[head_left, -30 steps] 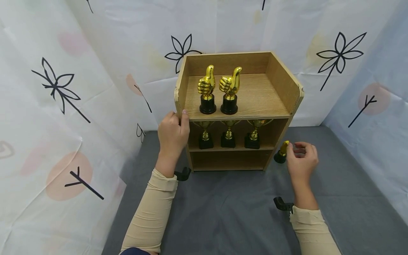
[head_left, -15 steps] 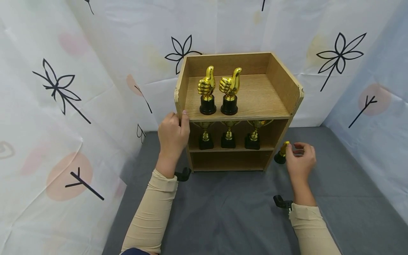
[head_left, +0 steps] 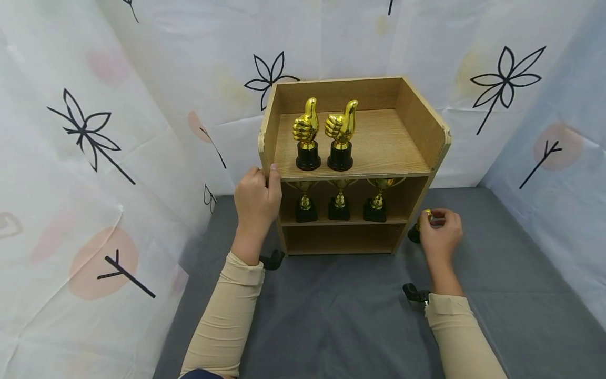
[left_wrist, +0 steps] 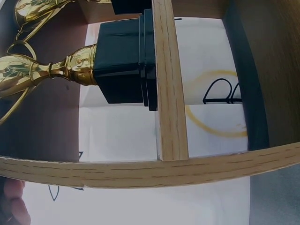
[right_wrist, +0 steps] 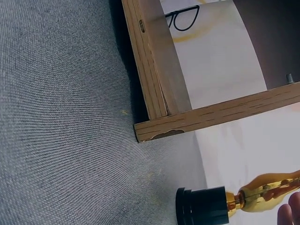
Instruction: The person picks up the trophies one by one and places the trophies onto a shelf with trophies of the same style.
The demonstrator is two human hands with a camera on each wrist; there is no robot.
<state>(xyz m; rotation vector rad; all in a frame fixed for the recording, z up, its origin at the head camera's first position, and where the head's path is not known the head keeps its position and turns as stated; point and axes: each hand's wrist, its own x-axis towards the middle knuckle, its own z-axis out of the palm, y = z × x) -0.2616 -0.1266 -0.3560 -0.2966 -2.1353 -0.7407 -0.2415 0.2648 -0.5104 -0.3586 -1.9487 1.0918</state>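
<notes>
My left hand (head_left: pixel 257 197) grips the left side of a small wooden shelf (head_left: pixel 374 139), thumb on its front edge; only fingertips show in the left wrist view. Beyond the shelf's right side, my right hand (head_left: pixel 441 237) holds a gold trophy with a round black base (head_left: pixel 414 235) between thumb and fingers. That trophy's base (right_wrist: pixel 204 206) is low in the right wrist view, fingertips beside its gold top. Two gold thumbs-up trophies (head_left: pixel 307 134) stand on the top tier, left of its middle. Three gold cup trophies (head_left: pixel 305 209) line the middle tier, their tops partly hidden.
The bottom tier (head_left: pixel 340 239) of the shelf lies just above the grey cloth (head_left: pixel 341 310) on the table. White patterned fabric (head_left: pixel 199 63) hangs behind and at both sides. The shelf's lower corner (right_wrist: pixel 150 131) is close to the right hand's trophy.
My right hand has moved a little to the left and closed in around the trophy, covering more of it. The left hand and the shelf have stayed put.
</notes>
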